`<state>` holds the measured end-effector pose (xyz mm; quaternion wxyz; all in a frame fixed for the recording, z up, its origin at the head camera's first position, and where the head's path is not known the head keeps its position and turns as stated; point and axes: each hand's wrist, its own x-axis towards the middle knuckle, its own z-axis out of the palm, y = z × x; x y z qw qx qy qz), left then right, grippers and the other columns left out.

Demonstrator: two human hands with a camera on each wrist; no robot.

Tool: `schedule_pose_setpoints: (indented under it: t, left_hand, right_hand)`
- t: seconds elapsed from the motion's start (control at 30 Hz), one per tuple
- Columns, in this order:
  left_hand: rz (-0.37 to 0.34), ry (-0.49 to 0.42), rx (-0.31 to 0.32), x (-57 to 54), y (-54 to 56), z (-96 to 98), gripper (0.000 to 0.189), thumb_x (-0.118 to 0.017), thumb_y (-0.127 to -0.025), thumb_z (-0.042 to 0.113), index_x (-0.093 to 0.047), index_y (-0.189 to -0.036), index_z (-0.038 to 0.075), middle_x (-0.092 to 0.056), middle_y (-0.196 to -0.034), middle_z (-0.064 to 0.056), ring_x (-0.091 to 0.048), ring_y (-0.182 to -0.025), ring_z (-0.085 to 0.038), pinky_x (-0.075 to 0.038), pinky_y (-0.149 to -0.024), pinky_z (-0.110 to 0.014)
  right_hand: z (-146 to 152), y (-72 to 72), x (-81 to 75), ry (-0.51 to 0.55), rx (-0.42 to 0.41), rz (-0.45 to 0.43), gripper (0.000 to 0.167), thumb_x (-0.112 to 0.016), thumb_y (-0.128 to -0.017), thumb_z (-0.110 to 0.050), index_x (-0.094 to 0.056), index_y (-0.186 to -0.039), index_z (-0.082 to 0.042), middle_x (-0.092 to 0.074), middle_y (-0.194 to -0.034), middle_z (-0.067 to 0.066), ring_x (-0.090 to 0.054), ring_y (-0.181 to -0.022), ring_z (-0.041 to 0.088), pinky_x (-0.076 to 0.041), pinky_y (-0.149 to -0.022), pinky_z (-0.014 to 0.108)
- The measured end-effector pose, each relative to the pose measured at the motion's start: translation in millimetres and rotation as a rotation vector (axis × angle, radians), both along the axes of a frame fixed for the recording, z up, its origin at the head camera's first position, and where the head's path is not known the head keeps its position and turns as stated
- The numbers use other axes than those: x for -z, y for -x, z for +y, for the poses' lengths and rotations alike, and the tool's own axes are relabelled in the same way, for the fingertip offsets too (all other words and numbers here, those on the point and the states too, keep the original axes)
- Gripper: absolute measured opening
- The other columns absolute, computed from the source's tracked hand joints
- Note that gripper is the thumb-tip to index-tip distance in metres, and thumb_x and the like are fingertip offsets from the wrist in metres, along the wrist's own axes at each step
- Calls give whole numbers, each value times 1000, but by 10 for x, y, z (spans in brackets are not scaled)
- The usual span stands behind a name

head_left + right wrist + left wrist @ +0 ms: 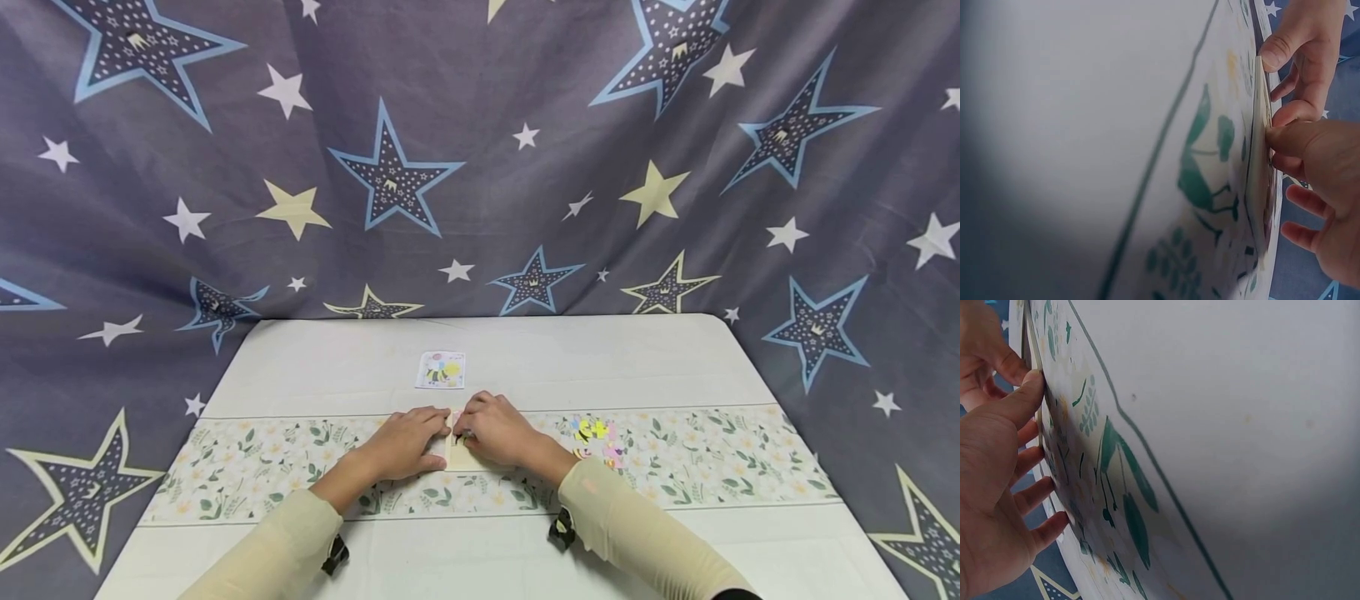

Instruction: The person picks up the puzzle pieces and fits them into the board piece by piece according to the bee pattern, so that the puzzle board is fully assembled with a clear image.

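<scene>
A thin pale puzzle board (467, 462) lies on the table between both hands, with a bit of pink and dark print showing near its upper left part. My left hand (408, 442) holds the board along its left side, thumb by the near corner and fingertips by the far one. Over the board's face, my right hand (497, 429) pinches a small puzzle piece between thumb and curled fingers; the fingers hide most of it. In the right wrist view the right thumb and index finger (1288, 164) meet right at the surface of the board (1259, 187).
Several loose yellow, pink and blue puzzle pieces (592, 430) lie right of the right forearm. Behind the hands is a square picture card (441, 370) with a bee on it. A floral band (262, 458) crosses the white tablecloth (600, 358); a starry curtain (480, 125) hangs behind.
</scene>
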<state>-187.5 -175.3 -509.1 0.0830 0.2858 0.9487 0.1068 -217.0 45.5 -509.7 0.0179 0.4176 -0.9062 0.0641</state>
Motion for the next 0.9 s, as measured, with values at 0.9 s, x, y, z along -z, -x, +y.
schedule_pose_setpoints:
  t: [0.9]
  left_hand:
    - [-20, -12, 0, -45, -6, 17, 53, -74, -92, 44, -64, -135, 14, -49, -156, -8, -44, -146, -31, -41, -111, -58]
  right_hand:
    - [548, 37, -193, 176, 48, -77, 21, -71, -95, -19, -77, -115, -17, -74, -112, 0, -63, -118, 26, -53, -99, 48]
